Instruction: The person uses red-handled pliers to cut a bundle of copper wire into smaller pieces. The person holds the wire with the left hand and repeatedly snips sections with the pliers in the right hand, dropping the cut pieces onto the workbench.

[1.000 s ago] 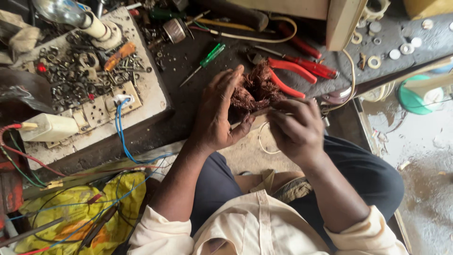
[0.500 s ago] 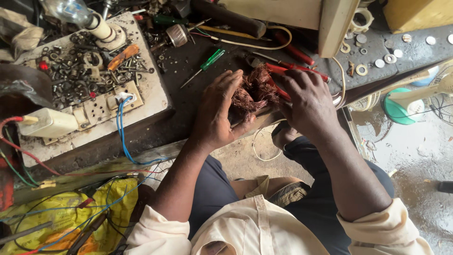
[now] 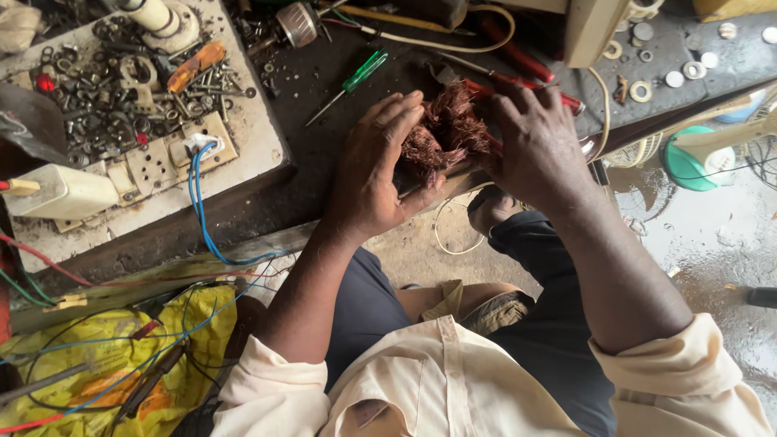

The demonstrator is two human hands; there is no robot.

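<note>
A bundle of reddish copper winding wire (image 3: 443,133) rests at the front edge of the dark workbench (image 3: 324,174). My left hand (image 3: 374,166) wraps around the bundle's left side, fingers curled over it. My right hand (image 3: 538,142) lies over the bundle's right side, fingers spread, covering the red-handled pliers (image 3: 526,81) beneath; whether it grips the pliers or the wire is hidden. A green-handled screwdriver (image 3: 356,77) lies just left of my left hand.
A white board (image 3: 259,137) at left carries several nuts, bolts, sockets and a blue wire (image 3: 198,202). Washers (image 3: 639,91) lie at the right of the bench. A yellow bag with cables (image 3: 105,356) sits lower left. Wet floor and a small fan (image 3: 704,154) are at right.
My right hand has moved up from the bench edge onto the right side of the copper bundle and the pliers. The left hand has stayed on the bundle.
</note>
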